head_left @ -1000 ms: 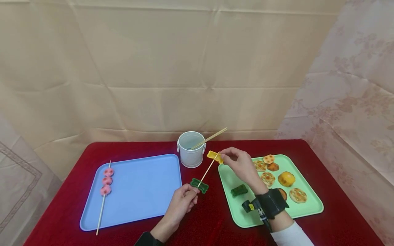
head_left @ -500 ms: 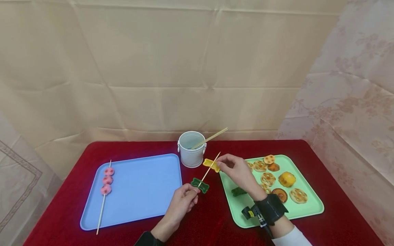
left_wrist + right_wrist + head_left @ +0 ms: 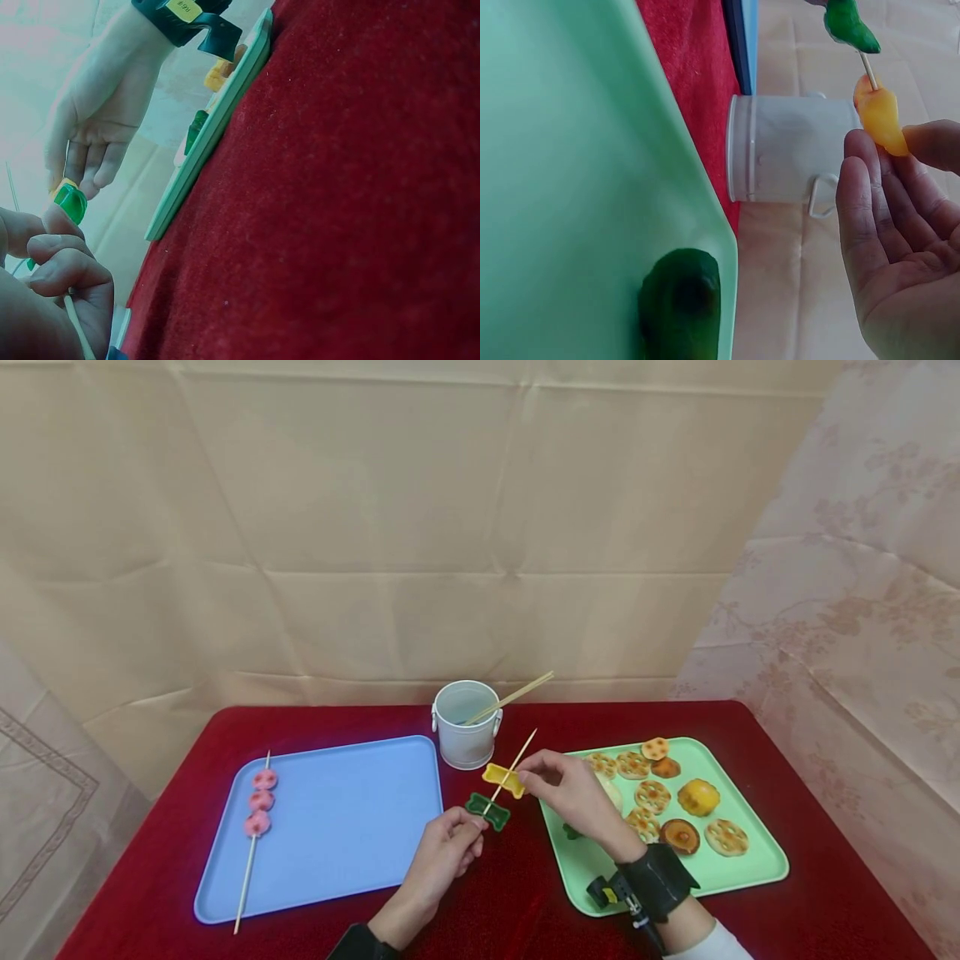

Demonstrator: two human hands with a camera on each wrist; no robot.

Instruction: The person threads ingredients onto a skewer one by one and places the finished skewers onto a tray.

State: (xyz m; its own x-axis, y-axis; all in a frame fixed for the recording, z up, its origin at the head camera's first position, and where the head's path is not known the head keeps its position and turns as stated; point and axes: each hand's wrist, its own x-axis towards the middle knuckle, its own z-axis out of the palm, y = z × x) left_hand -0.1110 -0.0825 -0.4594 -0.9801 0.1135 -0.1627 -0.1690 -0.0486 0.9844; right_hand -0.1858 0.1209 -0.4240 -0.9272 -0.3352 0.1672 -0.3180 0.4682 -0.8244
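My left hand [image 3: 442,852] grips a thin wooden skewer [image 3: 527,743] near its lower part, its tip pointing up and away. Just above those fingers, a green pepper piece [image 3: 498,818] is threaded on the stick. Farther up sits a yellow pepper piece [image 3: 495,774], also pierced by the skewer, with the tip standing out beyond it. Thumb and fingers of my right hand [image 3: 573,793] pinch the yellow piece's right end. In the right wrist view a short length of stick shows between the yellow piece [image 3: 883,120] and the green piece [image 3: 847,26].
A light green tray [image 3: 750,881] at right carries several food pieces, including a mushroom-like round [image 3: 680,836]. A white bucket [image 3: 467,747] at the back holds spare skewers [image 3: 525,690]. On the blue tray [image 3: 352,835] at left lies a skewer with pink pieces [image 3: 261,800].
The yellow pepper piece has slid down the skewer from near its tip toward the green piece, my right hand moving down with it. My left hand has stayed in place.
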